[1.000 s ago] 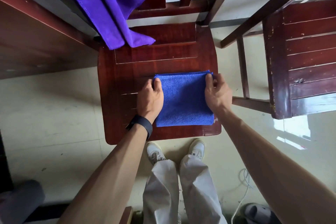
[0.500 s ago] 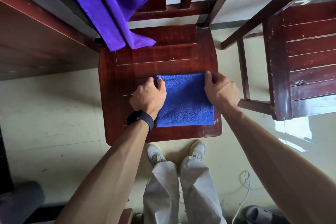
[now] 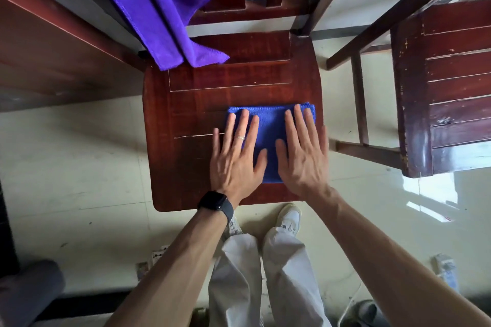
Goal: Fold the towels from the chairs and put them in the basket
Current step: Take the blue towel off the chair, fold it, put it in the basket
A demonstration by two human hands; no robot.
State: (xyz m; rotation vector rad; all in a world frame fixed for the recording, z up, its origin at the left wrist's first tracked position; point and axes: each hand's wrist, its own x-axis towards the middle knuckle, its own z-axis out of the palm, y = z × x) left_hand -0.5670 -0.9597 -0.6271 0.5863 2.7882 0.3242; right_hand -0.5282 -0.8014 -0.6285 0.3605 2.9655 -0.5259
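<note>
Dark red wooden chair (image 3: 231, 82) stands on a pale glossy tiled floor (image 3: 79, 156); a second, scuffed chair (image 3: 451, 87) sits beside it

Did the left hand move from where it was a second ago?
Yes. The left hand slid right, off the chair seat wood, and lies flat on the blue towel.

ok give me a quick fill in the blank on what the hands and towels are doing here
1. Both hands press flat on the folded ____ towel.
2. That towel lies on the seat of a wooden ____.
3. The purple towel hangs over the chair's ____.
4. The left hand wears a black ____ at the wrist; the right hand does not.

Missing words: blue; chair; backrest; watch
</note>
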